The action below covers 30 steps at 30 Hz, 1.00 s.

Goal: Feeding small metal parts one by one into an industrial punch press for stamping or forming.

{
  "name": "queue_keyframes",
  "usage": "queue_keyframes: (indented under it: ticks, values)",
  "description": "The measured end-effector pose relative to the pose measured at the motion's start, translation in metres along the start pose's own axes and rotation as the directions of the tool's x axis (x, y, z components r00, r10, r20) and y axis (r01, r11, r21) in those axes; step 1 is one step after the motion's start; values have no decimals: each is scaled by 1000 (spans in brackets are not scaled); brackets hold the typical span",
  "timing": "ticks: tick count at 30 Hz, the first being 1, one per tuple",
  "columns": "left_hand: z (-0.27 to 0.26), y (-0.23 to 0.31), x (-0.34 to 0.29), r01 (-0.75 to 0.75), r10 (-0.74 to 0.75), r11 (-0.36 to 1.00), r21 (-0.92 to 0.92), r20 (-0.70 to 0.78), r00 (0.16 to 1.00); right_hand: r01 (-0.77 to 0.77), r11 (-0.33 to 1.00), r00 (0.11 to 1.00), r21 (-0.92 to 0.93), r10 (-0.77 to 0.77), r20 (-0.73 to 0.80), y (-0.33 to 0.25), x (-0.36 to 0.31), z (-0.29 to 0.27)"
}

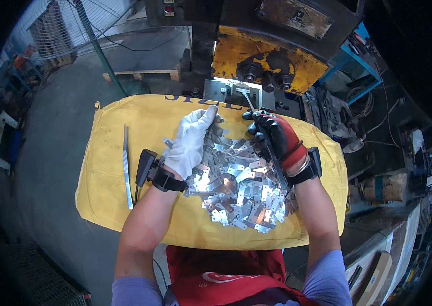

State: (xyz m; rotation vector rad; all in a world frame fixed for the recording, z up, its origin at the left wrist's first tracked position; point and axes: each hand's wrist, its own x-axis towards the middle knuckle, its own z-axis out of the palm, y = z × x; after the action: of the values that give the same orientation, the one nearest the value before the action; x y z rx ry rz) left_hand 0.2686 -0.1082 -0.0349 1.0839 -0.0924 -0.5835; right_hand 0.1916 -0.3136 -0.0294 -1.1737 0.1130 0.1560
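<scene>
My right hand (277, 137), in a black and red glove, is closed round a pair of long metal tweezers (249, 102). Their tip reaches into the press die (232, 92), touching or just beside a small metal plate (243, 90) there. My left hand (194, 137) wears a white glove and is closed, thumb uppermost, on several small metal plates (217, 125) that stick out past its fingers. Between my forearms spreads a heap of flat silvery plates with holes (244, 178), on a yellow sheet (106, 137).
A second pair of tweezers (126, 168) lies left on the sheet. Directly above the die hangs the press's worn yellow ram (269, 58) with large bolts. A green post (98, 48) and a wire fan guard (68, 25) stand far left; a blue metal frame (351, 64) is far right.
</scene>
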Motion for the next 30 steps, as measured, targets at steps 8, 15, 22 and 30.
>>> queue_keyframes:
  ticks: [8, 15, 22, 30]
  values:
    - [-1, 3, 0, -32, 32, 999, 23, -22, 999, -3, 1000, 997, -15, 4, 73, -7, -20, -8]
    - [-4, 2, 3, -43, 43, 999, -3, -23, 999, 104, 981, 994, -161, -95, 62, -8, -45, -9]
    - [-1, 6, 2, -60, 60, 998, -6, -31, 998, 43, 973, 997, -227, -55, -47, -10, -51, 0]
    - [-4, 6, 4, -56, 55, 996, -70, -19, 998, 78, 995, 997, -70, -78, 8, -11, -49, 7]
